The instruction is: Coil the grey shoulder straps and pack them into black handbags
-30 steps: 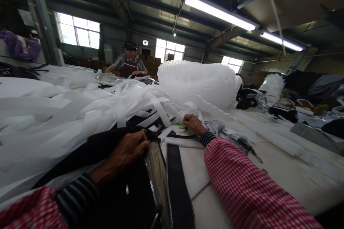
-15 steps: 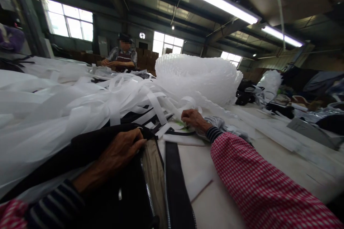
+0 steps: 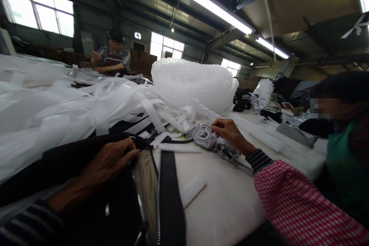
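Observation:
A black bag [image 3: 121, 203] with a beige lining and metal zipper teeth lies open in front of me. My left hand [image 3: 112, 157] rests over its upper edge, fingers curled onto the rim near the zipper. Beyond the bag, a coil of whitish cord [image 3: 202, 135] lies on the table. My right hand [image 3: 229, 132] pinches at the coil's right edge, thumb and forefinger together. A black zippered strip [image 3: 171, 196] runs along the bag's right side. Grey-and-white bundled pieces [image 3: 227, 152] lie below my right hand, partly hidden by it.
Long white strips [image 3: 72, 107] heap up on the left. A big roll of white translucent wrap [image 3: 193, 84] stands at the back. One co-worker [image 3: 113, 55] sits at the far left; another in green [image 3: 346, 153] is close at right. A white piece [image 3: 193, 192] lies on the pale tabletop [image 3: 225, 196].
My view has swung right, bringing the co-worker in green into sight. My right hand has moved right, uncovering the cord coil. My left hand keeps its place on the bag.

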{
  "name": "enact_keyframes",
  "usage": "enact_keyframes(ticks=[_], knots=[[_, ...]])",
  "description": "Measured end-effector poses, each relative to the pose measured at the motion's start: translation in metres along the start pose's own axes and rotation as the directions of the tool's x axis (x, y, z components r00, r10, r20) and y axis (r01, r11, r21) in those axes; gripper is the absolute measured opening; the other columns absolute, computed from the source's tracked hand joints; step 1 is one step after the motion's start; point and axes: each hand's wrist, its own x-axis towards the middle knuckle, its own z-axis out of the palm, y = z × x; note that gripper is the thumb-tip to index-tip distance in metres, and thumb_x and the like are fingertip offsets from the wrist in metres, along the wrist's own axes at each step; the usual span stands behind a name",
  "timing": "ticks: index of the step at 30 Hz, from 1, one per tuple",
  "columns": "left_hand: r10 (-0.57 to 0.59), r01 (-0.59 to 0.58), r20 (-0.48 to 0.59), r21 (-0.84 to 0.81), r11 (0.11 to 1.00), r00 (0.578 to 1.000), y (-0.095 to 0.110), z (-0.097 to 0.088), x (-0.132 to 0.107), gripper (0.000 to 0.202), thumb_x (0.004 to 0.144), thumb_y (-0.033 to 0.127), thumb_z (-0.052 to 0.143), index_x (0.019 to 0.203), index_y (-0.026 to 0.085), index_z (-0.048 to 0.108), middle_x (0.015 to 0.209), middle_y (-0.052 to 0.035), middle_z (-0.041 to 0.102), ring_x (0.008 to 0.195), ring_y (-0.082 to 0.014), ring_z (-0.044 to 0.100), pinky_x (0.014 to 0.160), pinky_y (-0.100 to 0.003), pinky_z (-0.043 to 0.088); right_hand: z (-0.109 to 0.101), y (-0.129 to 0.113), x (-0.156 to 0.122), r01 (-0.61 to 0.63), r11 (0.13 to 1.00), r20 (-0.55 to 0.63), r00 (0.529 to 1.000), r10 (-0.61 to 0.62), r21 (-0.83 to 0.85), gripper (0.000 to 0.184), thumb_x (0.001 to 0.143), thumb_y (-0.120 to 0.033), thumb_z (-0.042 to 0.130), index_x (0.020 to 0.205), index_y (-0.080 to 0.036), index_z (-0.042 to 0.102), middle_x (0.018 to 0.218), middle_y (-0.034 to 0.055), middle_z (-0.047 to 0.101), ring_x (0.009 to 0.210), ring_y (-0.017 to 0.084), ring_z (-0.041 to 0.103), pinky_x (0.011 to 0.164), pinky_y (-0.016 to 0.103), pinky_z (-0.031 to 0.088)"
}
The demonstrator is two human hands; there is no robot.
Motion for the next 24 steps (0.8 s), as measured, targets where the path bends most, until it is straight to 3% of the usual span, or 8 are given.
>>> enact_keyframes(ticks=[4,8,11,16,21,24], knots=[[0.007,-0.007,0.006,0.013,1.0,1.0,-0.009,0.003,0.003,0.046,0.089,0.065,0.042,0.08,0.022,0.057,0.072,-0.0014,0.063,0.069,-0.0232,0.06,0.064,-0.033,0.04,-0.001,-0.002,0.001,-0.02,0.976,-0.055,0.998,0.009,-0.215,0.014,0.084,-0.026,0.06,0.08,-0.015,0.067,0.08,0.0072,0.069,0.076,0.019,0.062,0.074,0.03,0.048],[0.001,-0.001,0.003,0.019,1.0,1.0,-0.012,0.003,0.004,0.048,0.088,0.067,0.042,0.08,0.022,0.057,0.072,-0.0012,0.063,0.068,-0.023,0.059,0.064,-0.033,0.04,0.015,-0.009,0.02,-0.036,0.902,-0.026,0.999,0.027,-0.43,0.011,0.081,-0.011,0.061,0.081,-0.015,0.071,0.098,0.0115,0.07,0.104,0.025,0.059,0.094,0.034,0.041],[-0.016,0.016,0.012,0.023,1.0,1.0,-0.01,0.001,0.003,0.048,0.087,0.067,0.041,0.079,0.022,0.057,0.07,-0.0011,0.062,0.067,-0.023,0.059,0.063,-0.033,0.039,0.026,-0.012,0.039,-0.049,0.863,0.067,0.993,0.095,-0.502,0.011,0.077,-0.006,0.063,0.076,-0.014,0.072,0.096,0.0112,0.071,0.097,0.023,0.061,0.087,0.03,0.042],[0.002,-0.002,0.007,0.007,1.0,1.0,-0.008,0.0,0.001,0.046,0.088,0.065,0.042,0.08,0.022,0.058,0.071,-0.001,0.063,0.068,-0.0223,0.058,0.064,-0.033,0.039,0.028,-0.016,0.056,-0.065,0.847,0.172,0.968,0.181,-0.528,0.006,0.072,-0.007,0.066,0.07,-0.012,0.07,0.074,0.0068,0.068,0.07,0.017,0.059,0.063,0.026,0.038],[0.018,-0.018,-0.006,-0.012,1.0,1.0,-0.002,-0.002,-0.002,0.045,0.088,0.063,0.043,0.078,0.022,0.057,0.072,-0.002,0.063,0.067,-0.0221,0.058,0.064,-0.033,0.039,0.02,-0.031,0.036,-0.019,0.892,0.181,0.977,0.112,-0.451,0.003,0.066,-0.01,0.068,0.066,-0.013,0.067,0.071,0.0039,0.066,0.071,0.016,0.059,0.062,0.024,0.037],[0.042,-0.042,-0.011,-0.014,0.999,0.999,-0.001,-0.002,-0.002,0.045,0.088,0.063,0.043,0.078,0.022,0.057,0.072,-0.0022,0.064,0.068,-0.0221,0.058,0.064,-0.032,0.039,0.0,-0.048,0.012,0.051,0.927,0.191,0.981,0.023,-0.372,0.005,0.066,-0.009,0.066,0.064,-0.013,0.064,0.078,0.0034,0.066,0.078,0.016,0.058,0.069,0.024,0.04]])
